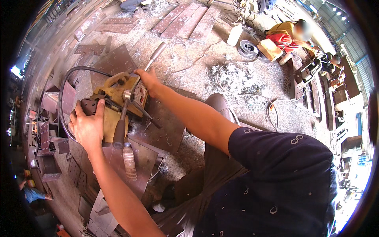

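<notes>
A yellow magnetic drill [116, 85] stands on dark drilled steel plates [162, 128] at the left. My left hand [89, 128] is curled over its black motor end cap [89, 106], thumb along the near side. Against the side panel and top edge of the body, my right hand [149, 83] grips the drill; some of its fingers are hidden. Feed levers stick out from a metal hub [127, 94]. One dark grip [119, 134] points toward me, and a grey grip [158, 51] points away beyond my right hand.
A plastic bottle [129, 162] stands just below the drill. A black cable [61, 98] loops around its left side. Long steel plates [187, 19] lie farther off. At the right, a co-worker [284, 33] crouches near a wire spool [248, 48] and a white jug [235, 34]. Metal shavings [237, 81] litter the floor.
</notes>
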A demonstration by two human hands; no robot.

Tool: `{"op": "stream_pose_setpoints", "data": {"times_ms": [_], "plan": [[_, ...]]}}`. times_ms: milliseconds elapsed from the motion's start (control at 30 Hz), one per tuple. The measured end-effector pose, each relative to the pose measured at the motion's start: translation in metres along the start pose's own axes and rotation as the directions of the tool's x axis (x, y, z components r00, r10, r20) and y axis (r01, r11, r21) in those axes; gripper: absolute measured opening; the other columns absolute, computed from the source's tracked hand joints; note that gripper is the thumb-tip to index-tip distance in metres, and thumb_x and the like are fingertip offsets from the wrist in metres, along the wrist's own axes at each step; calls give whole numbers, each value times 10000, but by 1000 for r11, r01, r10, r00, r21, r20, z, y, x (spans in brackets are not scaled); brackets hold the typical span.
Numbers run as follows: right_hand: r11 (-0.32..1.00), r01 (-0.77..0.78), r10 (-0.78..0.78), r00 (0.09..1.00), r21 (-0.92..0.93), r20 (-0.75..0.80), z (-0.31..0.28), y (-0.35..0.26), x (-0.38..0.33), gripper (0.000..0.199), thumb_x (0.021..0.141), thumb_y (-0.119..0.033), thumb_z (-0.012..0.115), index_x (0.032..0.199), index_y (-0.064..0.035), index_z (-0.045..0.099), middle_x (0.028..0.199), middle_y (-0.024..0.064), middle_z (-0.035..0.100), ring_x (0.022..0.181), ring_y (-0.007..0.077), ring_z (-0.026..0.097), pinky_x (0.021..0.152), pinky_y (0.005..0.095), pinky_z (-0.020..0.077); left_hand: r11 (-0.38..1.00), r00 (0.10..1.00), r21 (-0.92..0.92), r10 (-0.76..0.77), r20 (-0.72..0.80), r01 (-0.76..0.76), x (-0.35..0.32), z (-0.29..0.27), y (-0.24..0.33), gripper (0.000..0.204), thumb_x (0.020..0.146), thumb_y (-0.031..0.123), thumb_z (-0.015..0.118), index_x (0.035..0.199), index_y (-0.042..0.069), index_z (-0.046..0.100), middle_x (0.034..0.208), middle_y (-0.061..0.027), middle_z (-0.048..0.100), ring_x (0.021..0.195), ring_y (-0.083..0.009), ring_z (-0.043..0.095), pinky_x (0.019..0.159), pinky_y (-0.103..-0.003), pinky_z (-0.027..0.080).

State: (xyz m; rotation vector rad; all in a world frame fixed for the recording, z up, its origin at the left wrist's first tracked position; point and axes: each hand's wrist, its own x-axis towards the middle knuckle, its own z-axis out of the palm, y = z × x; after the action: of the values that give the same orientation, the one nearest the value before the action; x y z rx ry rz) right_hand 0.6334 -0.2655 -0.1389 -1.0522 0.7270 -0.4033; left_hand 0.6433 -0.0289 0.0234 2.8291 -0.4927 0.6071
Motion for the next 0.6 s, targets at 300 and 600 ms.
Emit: {"op": "stream_pose_setpoints", "data": {"times_ms": [300,600], "plan": [[984,-120,97,981,133,167,4,8,-3,1029,787,-587,737,1582,-193,217,1672,221,234,1445,587,278,1041,777,306,1000,1000,-13,20,-16,-20,0,-1,4,914,801,675,747,1446,48,586,1394,-278,596,1317,-470,532,1139,-511,401],[993,-83,66,981,88,185,0,-1,-11,1065,817,-511,738,1624,-93,184,1551,237,416,1309,393,500,1013,586,449,997,995,-28,75,-60,-77,0,2,-1,869,816,659,749,1404,33,618,1348,-289,622,1281,-474,559,1120,-514,418]]}}
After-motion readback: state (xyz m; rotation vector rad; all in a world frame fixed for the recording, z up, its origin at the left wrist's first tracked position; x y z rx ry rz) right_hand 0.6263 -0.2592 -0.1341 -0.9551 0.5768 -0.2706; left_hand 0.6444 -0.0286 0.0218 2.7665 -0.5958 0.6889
